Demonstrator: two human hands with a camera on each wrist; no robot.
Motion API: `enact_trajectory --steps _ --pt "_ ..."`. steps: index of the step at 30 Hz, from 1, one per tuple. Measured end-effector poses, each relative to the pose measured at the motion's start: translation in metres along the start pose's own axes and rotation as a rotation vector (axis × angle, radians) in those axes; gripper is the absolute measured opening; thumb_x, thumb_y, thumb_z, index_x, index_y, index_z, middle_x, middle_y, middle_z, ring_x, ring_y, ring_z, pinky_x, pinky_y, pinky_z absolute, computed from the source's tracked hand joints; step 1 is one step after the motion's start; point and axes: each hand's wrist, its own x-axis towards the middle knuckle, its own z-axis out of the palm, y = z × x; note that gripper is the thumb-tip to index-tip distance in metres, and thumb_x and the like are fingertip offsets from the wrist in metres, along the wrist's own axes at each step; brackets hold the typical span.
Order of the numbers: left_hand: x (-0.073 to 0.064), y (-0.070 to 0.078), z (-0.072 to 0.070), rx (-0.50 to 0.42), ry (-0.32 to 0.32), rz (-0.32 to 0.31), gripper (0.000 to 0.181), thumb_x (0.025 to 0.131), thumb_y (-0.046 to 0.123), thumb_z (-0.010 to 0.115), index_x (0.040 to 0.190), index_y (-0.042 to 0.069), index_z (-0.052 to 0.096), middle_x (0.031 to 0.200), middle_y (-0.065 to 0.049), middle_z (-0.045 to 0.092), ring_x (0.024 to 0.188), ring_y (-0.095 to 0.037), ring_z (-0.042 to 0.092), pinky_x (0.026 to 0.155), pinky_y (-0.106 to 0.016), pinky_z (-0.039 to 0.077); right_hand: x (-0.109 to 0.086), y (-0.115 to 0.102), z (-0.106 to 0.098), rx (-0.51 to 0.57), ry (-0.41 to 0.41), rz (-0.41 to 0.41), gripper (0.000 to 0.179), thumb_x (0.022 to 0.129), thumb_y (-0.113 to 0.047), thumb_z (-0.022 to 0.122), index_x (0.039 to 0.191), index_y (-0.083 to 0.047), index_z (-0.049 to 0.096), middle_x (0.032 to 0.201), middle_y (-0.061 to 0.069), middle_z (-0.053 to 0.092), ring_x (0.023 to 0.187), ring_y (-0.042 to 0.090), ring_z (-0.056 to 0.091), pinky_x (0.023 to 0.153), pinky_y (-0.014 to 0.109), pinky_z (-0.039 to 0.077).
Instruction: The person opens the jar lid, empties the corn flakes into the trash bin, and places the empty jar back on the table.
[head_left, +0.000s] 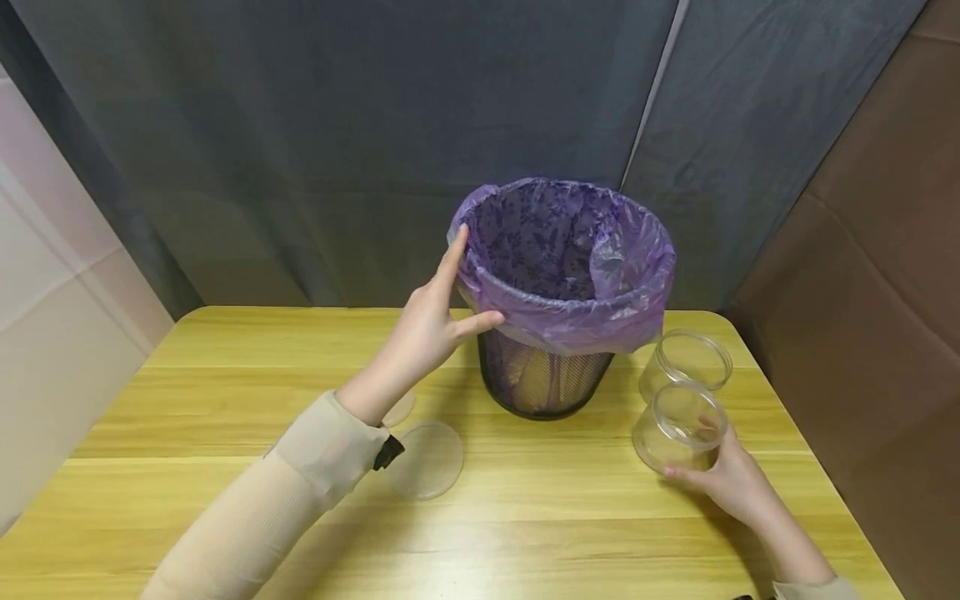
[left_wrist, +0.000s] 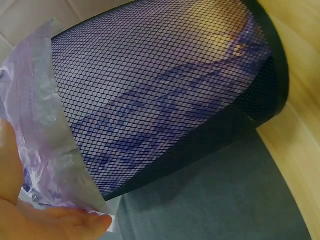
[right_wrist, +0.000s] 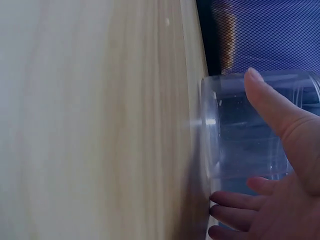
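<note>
My left hand (head_left: 431, 329) is at the left side of a purple bag (head_left: 555, 329) that lines a black mesh waste bin (head_left: 551, 383). Its thumb and forefinger are spread and straight, touching the bag near the rim. In the left wrist view, fingers (left_wrist: 65, 222) lie along the bag's folded edge. On the right, my right hand (head_left: 723, 475) holds a clear plastic jar (head_left: 667, 437) standing on the table, thumb at one side and forefinger at the other. The right wrist view has the other fingers (right_wrist: 235, 217) extended below the jar. Just behind stands a second clear jar (head_left: 693, 358).
Two clear round lids lie on the wooden table (head_left: 540, 517); the nearer lid (head_left: 427, 460) shows whole, the farther lid (head_left: 401, 408) is partly behind my left wrist. A grey curtain (head_left: 337, 150) hangs behind the table, and a brown panel (head_left: 877, 275) borders its right side.
</note>
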Motion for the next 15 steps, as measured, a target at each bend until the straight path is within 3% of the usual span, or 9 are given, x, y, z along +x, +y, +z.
enact_trajectory --steps 4,8,9,11,13,15 --pt "-0.005 -0.005 0.000 -0.009 -0.017 -0.004 0.110 0.081 0.040 0.074 0.153 0.027 -0.008 0.156 -0.011 0.016 0.066 -0.027 0.052 0.092 -0.049 0.042 -0.001 0.001 -0.006 -0.027 -0.029 -0.013 0.112 0.071 -0.043 0.083 0.148 -0.001 0.013 0.136 0.038 0.037 0.121 0.059 0.034 0.092 0.070 0.028" --pt "-0.011 -0.009 -0.002 -0.008 -0.034 -0.004 0.111 0.081 0.038 0.075 0.154 0.024 -0.006 0.155 -0.012 0.018 0.080 -0.037 0.059 0.095 -0.052 0.040 -0.003 0.001 -0.021 -0.060 -0.058 -0.026 0.116 0.072 -0.046 0.081 0.150 0.002 0.010 0.139 0.039 0.031 0.123 0.060 0.030 0.092 0.071 0.027" --pt "-0.013 -0.011 -0.003 -0.004 -0.044 -0.007 0.110 0.081 0.038 0.075 0.154 0.024 -0.005 0.156 -0.011 0.017 0.094 -0.039 0.059 0.098 -0.052 0.038 -0.004 0.000 -0.026 -0.070 -0.068 -0.027 0.116 0.073 -0.045 0.081 0.150 0.004 0.009 0.140 0.040 0.029 0.123 0.061 0.029 0.091 0.072 0.027" --pt "-0.017 -0.015 -0.003 0.003 -0.066 -0.014 0.108 0.081 0.039 0.075 0.155 0.024 -0.003 0.156 -0.012 0.018 0.105 -0.041 0.057 0.099 -0.053 0.037 -0.006 0.000 -0.035 -0.091 -0.100 -0.031 0.114 0.075 -0.044 0.080 0.148 0.008 0.009 0.141 0.041 0.025 0.123 0.061 0.027 0.090 0.072 0.027" --pt "-0.022 -0.020 -0.004 0.008 -0.088 -0.018 0.106 0.081 0.039 0.075 0.155 0.022 0.000 0.155 -0.013 0.019 0.124 -0.041 0.044 0.102 -0.053 0.033 -0.009 0.001 -0.046 -0.110 -0.136 -0.043 0.108 0.079 -0.040 0.077 0.147 0.010 0.009 0.141 0.043 0.022 0.123 0.062 0.025 0.090 0.072 0.027" --pt "-0.027 -0.026 -0.004 0.020 -0.103 -0.023 0.104 0.082 0.038 0.074 0.155 0.019 0.003 0.153 -0.017 0.024 0.123 -0.041 0.045 0.103 -0.053 0.032 -0.010 0.001 -0.056 -0.140 -0.165 -0.052 0.102 0.085 -0.037 0.072 0.147 0.011 0.007 0.141 0.044 0.020 0.123 0.062 0.025 0.089 0.072 0.027"
